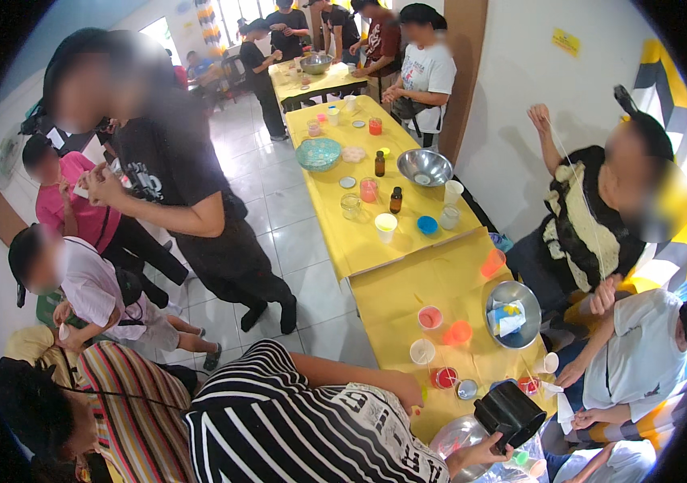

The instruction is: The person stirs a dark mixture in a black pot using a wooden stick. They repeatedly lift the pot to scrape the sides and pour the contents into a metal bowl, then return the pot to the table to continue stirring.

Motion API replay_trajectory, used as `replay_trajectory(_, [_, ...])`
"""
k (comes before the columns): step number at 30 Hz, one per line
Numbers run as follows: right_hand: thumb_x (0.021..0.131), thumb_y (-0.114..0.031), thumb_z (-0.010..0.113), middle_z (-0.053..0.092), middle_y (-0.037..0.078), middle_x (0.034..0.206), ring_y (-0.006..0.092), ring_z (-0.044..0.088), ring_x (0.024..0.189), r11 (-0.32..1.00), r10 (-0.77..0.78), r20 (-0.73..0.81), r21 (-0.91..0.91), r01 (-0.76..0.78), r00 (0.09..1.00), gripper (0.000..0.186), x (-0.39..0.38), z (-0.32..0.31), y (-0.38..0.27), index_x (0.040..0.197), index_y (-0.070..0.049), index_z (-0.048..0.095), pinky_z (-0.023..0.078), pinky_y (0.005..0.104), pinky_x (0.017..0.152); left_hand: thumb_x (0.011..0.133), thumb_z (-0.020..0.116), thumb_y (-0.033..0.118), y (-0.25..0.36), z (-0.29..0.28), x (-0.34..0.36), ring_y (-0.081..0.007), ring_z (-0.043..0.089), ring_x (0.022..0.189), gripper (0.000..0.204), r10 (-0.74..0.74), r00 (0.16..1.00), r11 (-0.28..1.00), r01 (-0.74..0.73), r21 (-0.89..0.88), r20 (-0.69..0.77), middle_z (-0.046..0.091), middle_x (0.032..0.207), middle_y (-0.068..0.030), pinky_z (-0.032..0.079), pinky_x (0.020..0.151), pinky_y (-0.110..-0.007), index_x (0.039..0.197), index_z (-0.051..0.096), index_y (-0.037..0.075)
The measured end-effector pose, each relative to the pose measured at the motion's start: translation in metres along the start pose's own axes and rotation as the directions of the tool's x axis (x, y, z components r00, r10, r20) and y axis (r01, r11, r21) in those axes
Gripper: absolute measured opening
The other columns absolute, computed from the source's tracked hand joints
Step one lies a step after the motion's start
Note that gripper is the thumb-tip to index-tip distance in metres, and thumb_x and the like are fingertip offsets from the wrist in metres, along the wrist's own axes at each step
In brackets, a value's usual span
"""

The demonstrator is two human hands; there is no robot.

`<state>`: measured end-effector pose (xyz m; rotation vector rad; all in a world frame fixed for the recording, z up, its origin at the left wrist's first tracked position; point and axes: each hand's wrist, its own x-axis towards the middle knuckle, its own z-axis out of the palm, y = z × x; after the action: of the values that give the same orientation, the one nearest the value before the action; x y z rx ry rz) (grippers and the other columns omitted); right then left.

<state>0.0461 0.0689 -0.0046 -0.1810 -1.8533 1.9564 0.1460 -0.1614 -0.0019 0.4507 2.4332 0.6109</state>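
Near the lower edge, my right hand (482, 451) grips a black pitcher (512, 412) by its handle side, holding it tilted above the table. Partly under it sits a silver bowl (450, 439). My left hand (409, 392) hangs over the table edge at the end of my bent arm; its fingers are hidden. Closest to that hand are a glass jar of red contents (443, 377), a round metal lid (466, 390) and a white cup (422, 351). Another red jar (528, 385) stands beyond the pitcher.
The yellow-covered table (392, 302) runs away from me. It carries an orange cup (458, 332), a steel bowl with packets (512, 334), brown bottles (396, 200) and a teal bowl (318, 154). A person across (609, 217) pulls a string; others stand at left and right.
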Motion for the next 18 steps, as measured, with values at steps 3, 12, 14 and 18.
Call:
replay_trajectory(3, [0.080,-0.014,0.065,0.047,0.012,0.100,0.0215,0.048,0.086,1.000,-0.023,-0.054,0.002,0.023,0.998,0.038,-0.001,-0.001,-0.005,0.105,-0.008,0.036,0.043,0.0291,0.071,0.077,0.054,0.045,0.011,-0.002,0.008,-0.0313,0.059,0.088,0.053,-0.037,0.995,0.999,0.036,0.010,0.095,0.063,0.091,-0.0123,0.044,0.072,-0.044,0.125,0.046,0.024])
replay_trajectory(12, [0.080,-0.019,0.065,0.044,0.011,0.100,0.0211,0.045,0.090,0.998,0.043,-0.015,-0.034,-0.044,0.999,0.040,0.020,-0.028,-0.001,0.104,-0.007,0.035,0.041,0.0308,0.076,0.078,0.053,0.047,0.037,-0.009,0.033,-0.0301,0.059,0.087,0.055,-0.055,0.998,0.997,0.053,0.054,0.038,0.063,0.091,-0.0112,0.043,0.070,-0.045,0.124,0.047,0.019])
replay_trajectory(14, [0.081,-0.019,0.065,0.043,0.011,0.099,0.0207,0.044,0.090,0.997,0.054,0.018,-0.059,-0.052,0.998,0.040,0.025,-0.030,-0.001,0.104,-0.007,0.035,0.041,0.0303,0.076,0.078,0.052,0.047,0.040,-0.006,0.038,-0.0296,0.059,0.088,0.053,-0.057,0.998,0.996,0.056,0.064,0.020,0.063,0.092,-0.0109,0.042,0.071,-0.044,0.123,0.048,0.019])
replay_trajectory(18, [0.080,-0.017,0.066,0.043,0.012,0.097,0.0204,0.045,0.089,0.997,-0.004,0.041,-0.075,0.007,0.999,0.039,0.032,-0.021,-0.003,0.102,-0.005,0.035,0.041,0.0301,0.075,0.079,0.052,0.046,0.046,-0.008,0.034,-0.0285,0.059,0.088,0.050,-0.092,0.996,0.993,0.092,0.077,0.009,0.063,0.093,-0.0101,0.042,0.073,-0.044,0.122,0.049,0.020])
